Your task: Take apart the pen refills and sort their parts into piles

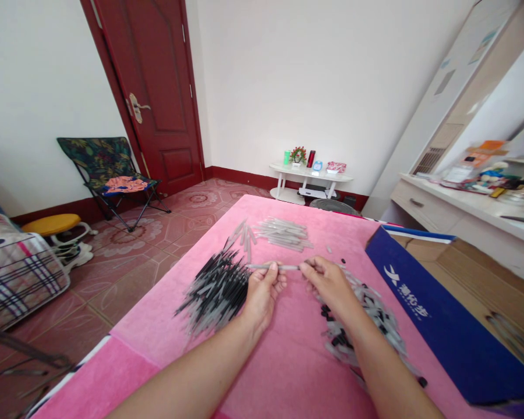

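A slim grey pen point(290, 267) lies level between my two hands above the pink cloth. My left hand point(264, 288) is closed round its middle, thumb on top. At its right end my right hand point(325, 276) pinches with thumb and fingertips; any small part under those fingers is hidden. Left of my left hand is a heap of black and grey pen refills or barrels point(216, 291). Beyond both hands, pale grey pen barrels point(283, 233) lie in a loose pile. Small grey and black pen caps or plugs point(378, 317) are scattered under and beside my right forearm.
On the right stands an open blue cardboard box point(432, 314) with several thin pens inside. The pink cloth point(288, 372) covers the table. Behind are a low white shelf point(305, 170), a folding chair point(102, 154), a red door point(157, 87) and a white dresser point(454, 212).
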`<state>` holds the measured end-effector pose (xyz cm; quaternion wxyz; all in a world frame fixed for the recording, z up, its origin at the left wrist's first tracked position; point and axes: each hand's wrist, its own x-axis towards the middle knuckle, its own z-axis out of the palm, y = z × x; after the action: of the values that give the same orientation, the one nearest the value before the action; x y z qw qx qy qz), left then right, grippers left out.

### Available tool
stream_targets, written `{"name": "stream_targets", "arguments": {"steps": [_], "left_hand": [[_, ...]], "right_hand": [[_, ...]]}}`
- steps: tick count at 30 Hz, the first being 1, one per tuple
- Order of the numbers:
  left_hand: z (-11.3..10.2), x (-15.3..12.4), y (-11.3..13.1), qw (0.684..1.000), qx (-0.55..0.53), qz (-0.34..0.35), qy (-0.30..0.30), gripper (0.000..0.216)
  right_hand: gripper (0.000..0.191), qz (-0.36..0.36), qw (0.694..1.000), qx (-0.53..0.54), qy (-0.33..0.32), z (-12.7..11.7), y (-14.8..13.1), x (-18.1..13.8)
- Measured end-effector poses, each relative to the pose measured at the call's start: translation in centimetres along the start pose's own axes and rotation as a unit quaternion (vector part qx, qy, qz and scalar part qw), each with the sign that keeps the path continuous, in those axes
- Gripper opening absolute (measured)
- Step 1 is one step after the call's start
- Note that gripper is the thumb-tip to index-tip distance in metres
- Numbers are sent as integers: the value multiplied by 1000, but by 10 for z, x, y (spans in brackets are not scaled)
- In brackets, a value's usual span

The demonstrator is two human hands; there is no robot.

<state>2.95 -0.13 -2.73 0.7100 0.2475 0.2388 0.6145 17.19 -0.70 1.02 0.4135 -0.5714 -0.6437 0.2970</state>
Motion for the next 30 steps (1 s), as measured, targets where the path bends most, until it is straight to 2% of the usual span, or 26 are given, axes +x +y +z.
{"name": "stream_targets", "arguments": {"steps": [3, 7, 12, 16, 20, 25, 28, 30], "left_hand": [[-1, 0, 1, 1000, 0, 2, 0, 23], [0, 0, 1, 1000, 1, -1, 1, 25], [-1, 0, 1, 1000, 2, -3, 10, 25], [-2, 0, 0, 1000, 7, -2, 5, 24], [-2, 1, 0, 1000, 7, -2, 14, 23], [-3, 1, 1, 1000, 13, -3, 3, 22], [-3, 1, 0, 1000, 11, -4, 3, 21], [-3, 1, -1, 1000, 11, -5, -2, 21]], "right_hand": [[15, -33, 999, -5, -9, 0, -1, 0], [34, -28, 998, -50, -19, 0, -1, -1], [17, -38, 999, -22, -18, -1, 2, 0], [37, -20, 998, -58, -21, -1, 2, -1], [21, -26, 999, -25, -18, -2, -1, -1], [35, 6, 999, -27, -26, -1, 1, 1], [23, -15, 999, -24, -15, 0, 2, 1], [24, -20, 999, -28, -20, 0, 2, 0]]}}
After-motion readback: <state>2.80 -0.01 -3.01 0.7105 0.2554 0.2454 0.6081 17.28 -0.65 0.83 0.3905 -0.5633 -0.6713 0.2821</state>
